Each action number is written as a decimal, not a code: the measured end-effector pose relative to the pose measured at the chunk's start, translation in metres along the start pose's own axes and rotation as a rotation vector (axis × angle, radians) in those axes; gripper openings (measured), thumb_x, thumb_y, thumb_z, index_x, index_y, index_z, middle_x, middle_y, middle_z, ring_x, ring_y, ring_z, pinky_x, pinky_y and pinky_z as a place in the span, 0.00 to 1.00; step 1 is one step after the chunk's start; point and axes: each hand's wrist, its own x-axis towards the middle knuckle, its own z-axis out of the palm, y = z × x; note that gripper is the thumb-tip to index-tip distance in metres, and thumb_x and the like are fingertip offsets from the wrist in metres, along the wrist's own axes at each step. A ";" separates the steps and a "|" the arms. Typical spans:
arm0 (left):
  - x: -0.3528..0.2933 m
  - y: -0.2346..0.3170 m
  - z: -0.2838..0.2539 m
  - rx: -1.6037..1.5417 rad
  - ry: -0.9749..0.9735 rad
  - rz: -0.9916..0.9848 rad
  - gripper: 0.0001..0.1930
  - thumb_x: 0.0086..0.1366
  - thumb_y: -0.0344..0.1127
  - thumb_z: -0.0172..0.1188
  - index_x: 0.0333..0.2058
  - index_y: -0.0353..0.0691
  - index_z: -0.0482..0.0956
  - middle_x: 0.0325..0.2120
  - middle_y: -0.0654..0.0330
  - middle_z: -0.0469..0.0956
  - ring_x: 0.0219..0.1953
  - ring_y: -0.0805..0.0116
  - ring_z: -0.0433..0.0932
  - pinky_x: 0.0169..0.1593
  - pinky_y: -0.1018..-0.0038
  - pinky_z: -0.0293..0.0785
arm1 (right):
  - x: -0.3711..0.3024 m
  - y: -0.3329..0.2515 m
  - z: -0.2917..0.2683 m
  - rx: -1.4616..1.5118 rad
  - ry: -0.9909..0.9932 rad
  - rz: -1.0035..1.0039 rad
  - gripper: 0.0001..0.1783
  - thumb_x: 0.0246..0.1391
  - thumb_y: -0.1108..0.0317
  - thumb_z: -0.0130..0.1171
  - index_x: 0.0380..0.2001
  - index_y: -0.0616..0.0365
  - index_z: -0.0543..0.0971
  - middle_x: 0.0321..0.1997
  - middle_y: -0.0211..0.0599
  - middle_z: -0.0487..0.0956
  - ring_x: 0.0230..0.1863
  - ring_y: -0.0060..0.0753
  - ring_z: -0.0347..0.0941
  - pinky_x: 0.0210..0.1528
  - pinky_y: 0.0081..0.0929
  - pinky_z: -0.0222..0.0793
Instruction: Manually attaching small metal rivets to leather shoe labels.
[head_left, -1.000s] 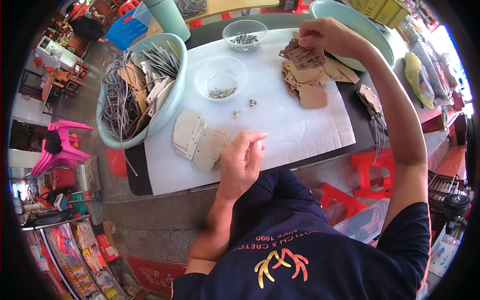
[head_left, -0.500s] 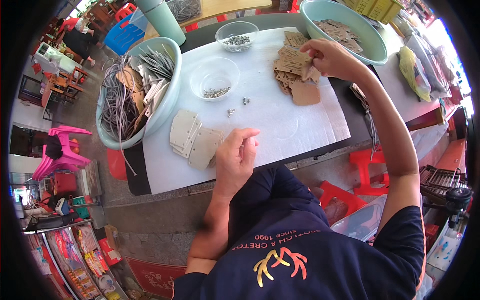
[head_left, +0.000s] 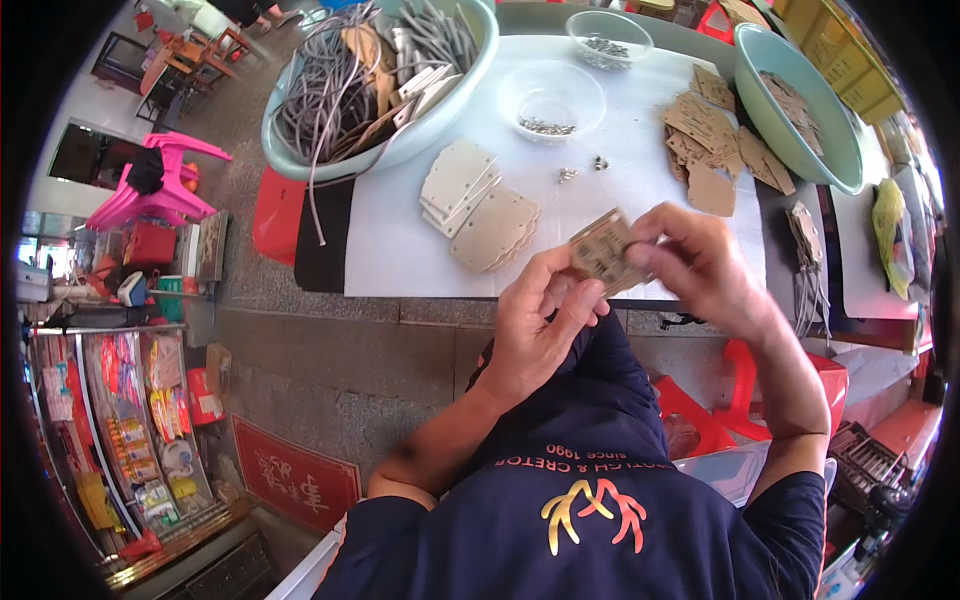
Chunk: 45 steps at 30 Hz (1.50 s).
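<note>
Close to the table's front edge, a small stack of brown cardboard tags (head_left: 604, 250) is held between both hands. My left hand (head_left: 545, 318) grips its left end, thumb beneath it. My right hand (head_left: 700, 262) pinches the opposite end, slightly blurred. Paler beige cards (head_left: 494, 228) with small holes lie in two overlapping fans on the white sheet, left of my hands. A loose pile of brown tags (head_left: 710, 186) rests farther off to the right. Two tiny clusters of metal fasteners (head_left: 568, 175) sit between these piles.
Two clear bowls (head_left: 590, 88) with small metal pieces stand at the back. A light-green basin (head_left: 478, 62) of grey cords and cards is at left; another green basin (head_left: 835, 165) with brown tags is at right. Corded tags (head_left: 803, 240) hang over the right edge. Red stools (head_left: 690, 415) stand below.
My right hand has come from the brown pile to the front edge, bringing a stack of tags. My left hand has moved right and now grips it too. The view has shifted.
</note>
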 end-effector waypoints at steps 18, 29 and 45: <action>-0.073 0.022 -0.084 0.128 0.364 -0.115 0.11 0.72 0.33 0.47 0.47 0.33 0.70 0.31 0.56 0.78 0.25 0.72 0.76 0.27 0.77 0.71 | 0.103 -0.001 0.066 -0.726 -0.182 -0.552 0.19 0.50 0.61 0.64 0.45 0.53 0.79 0.45 0.41 0.75 0.36 0.46 0.78 0.38 0.39 0.74; -0.066 0.023 -0.092 0.121 0.378 -0.100 0.11 0.72 0.33 0.47 0.47 0.33 0.70 0.32 0.56 0.79 0.25 0.72 0.76 0.28 0.77 0.70 | 0.124 -0.018 0.063 -0.853 -0.349 -0.483 0.26 0.40 0.56 0.70 0.42 0.57 0.78 0.43 0.47 0.73 0.39 0.50 0.77 0.46 0.42 0.70; -0.027 0.029 -0.063 0.043 0.254 -0.016 0.11 0.72 0.33 0.45 0.47 0.32 0.70 0.34 0.53 0.79 0.26 0.68 0.78 0.28 0.75 0.73 | 0.070 0.021 0.035 0.533 -0.121 -0.012 0.09 0.61 0.70 0.56 0.42 0.62 0.77 0.27 0.25 0.74 0.18 0.14 0.69 0.20 0.14 0.64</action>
